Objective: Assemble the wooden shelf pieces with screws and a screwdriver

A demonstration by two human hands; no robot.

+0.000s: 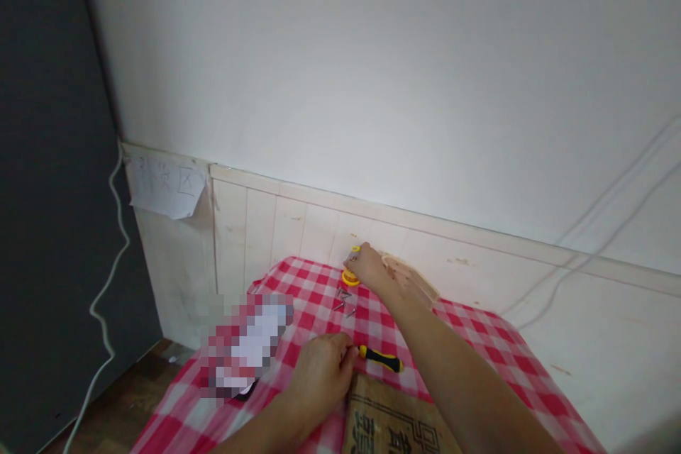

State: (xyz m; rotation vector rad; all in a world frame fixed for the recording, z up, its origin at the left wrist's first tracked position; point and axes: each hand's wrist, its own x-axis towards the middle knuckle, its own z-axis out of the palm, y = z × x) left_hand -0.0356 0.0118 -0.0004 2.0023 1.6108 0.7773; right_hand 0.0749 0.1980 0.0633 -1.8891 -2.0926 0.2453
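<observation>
My left hand is low over the checked cloth, its fingers closed around the shaft end of a screwdriver. The screwdriver's black-and-yellow handle points right, and my fingers hide its shaft. Farther away, near the wall, my right hand closes on a small yellow-and-grey item. My fingers partly cover that item, so its exact kind is unclear. Several loose screws lie on the cloth between my two hands. Behind my right wrist, a pale wooden piece stands near the wall.
A red-and-white checked tablecloth covers the table, which stands by a panelled wall. A brown printed packet or book lies at the near edge. A blurred-out object is on the left. A white cable hangs farther left.
</observation>
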